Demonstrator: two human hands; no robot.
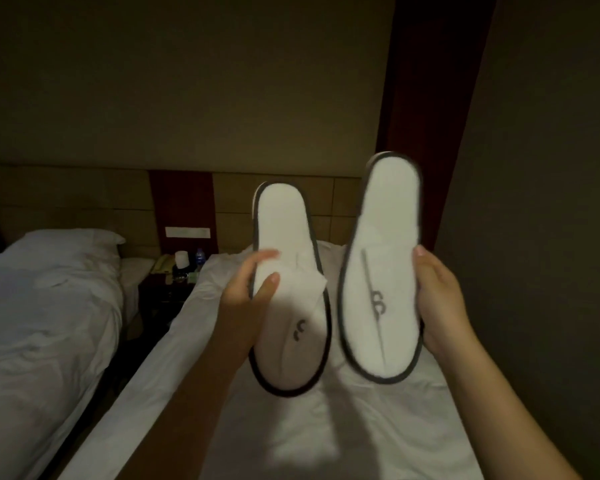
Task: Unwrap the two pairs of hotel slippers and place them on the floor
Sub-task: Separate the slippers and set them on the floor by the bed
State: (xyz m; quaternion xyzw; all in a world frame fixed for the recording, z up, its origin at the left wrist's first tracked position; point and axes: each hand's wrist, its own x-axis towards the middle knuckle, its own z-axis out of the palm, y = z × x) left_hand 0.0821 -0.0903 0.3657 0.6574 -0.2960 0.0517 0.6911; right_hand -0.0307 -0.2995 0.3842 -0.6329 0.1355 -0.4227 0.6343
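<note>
Two white hotel slippers with dark trim are held up in the air over a white bed point(326, 438). My left hand point(246, 292) grips the left slipper point(288, 306) by its left edge, thumb on the upper, which looks folded flat. My right hand point(437, 299) holds the right slipper point(381, 271) by its right edge, heel end raised higher and slightly blurred. Both show a small dark logo. No wrapper is visible, and I see no second pair.
A second white bed point(42, 323) lies to the left across a narrow dark gap of floor point(125, 362). A dark nightstand point(163, 289) between the headboards carries a phone, a cup and a water bottle. A wall rises close on the right.
</note>
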